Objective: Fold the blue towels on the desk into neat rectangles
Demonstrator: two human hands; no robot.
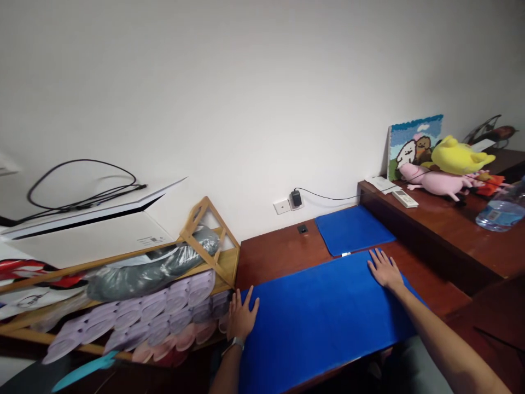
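A large blue cloth mat [320, 312] lies flat over the front of the brown wooden desk [266, 257]. At its left edge rests my left hand [243, 314], fingers spread, a band around the wrist. My right hand [385, 271] lies flat on the mat's far right corner, its fingers apart. Neither hand holds anything. Behind the large mat, nearer the wall, is a smaller blue mat [355, 230], with a small white tag between the two.
On the left stands a wooden rack [227, 262] with pale slippers [164, 306] and a plastic-wrapped grey bundle [164, 276]. A raised shelf on the right bears plush toys [459, 156], a remote [405, 198] and a water bottle [498, 213]. A black adapter [296, 197] is plugged into the wall.
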